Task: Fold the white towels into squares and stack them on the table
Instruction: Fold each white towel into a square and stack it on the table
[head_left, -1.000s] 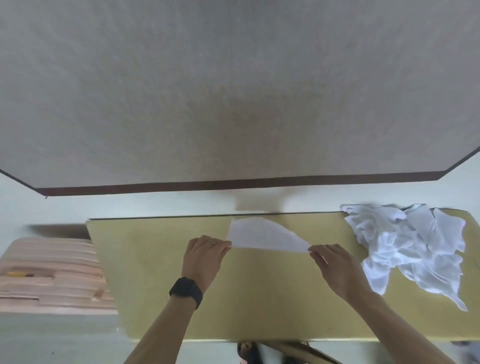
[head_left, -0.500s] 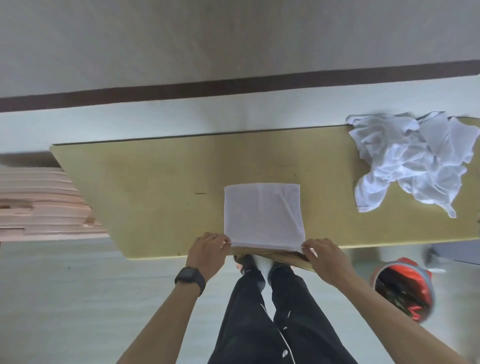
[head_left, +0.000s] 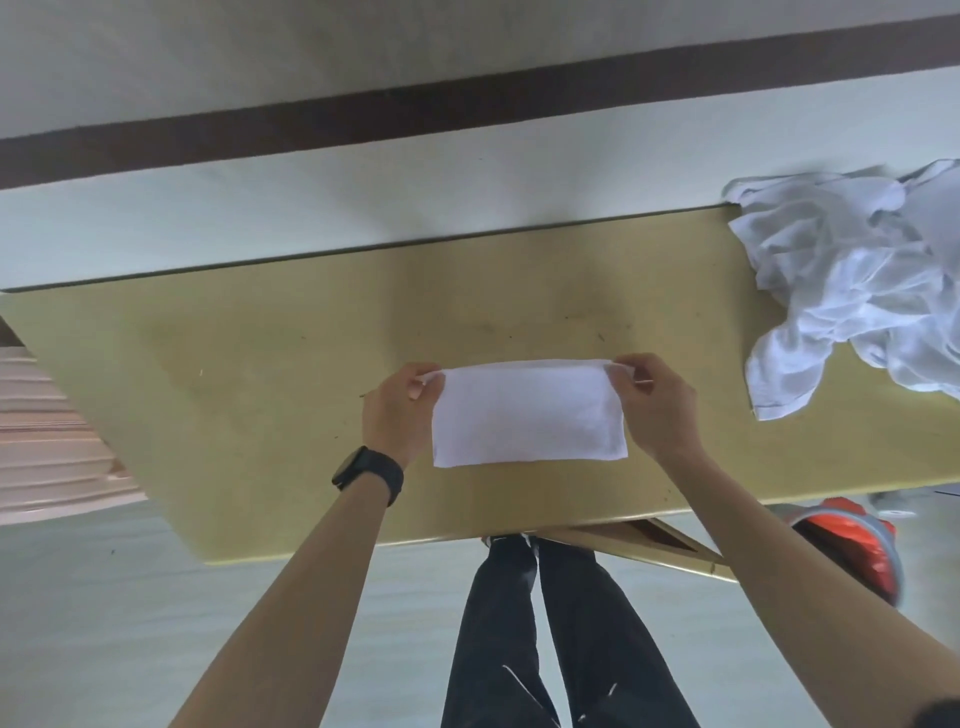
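Note:
A white towel (head_left: 527, 415) lies folded in half as a wide rectangle in the middle of the yellow table (head_left: 218, 374). My left hand (head_left: 397, 410) pinches its far left corner and my right hand (head_left: 657, 405) pinches its far right corner, holding the top layer's edge against the far side. A crumpled pile of white towels (head_left: 852, 291) sits at the table's far right end.
A red bin (head_left: 857, 551) stands on the floor under the table's right end. Pale pink stacked panels (head_left: 47, 441) lie to the left of the table. My dark-trousered legs (head_left: 545, 623) stand at the near edge. A wall runs behind the table.
Both hands carried the towel's near edge away from me and over onto the far edge, halving the square into a rectangle. The camera tilted further down.

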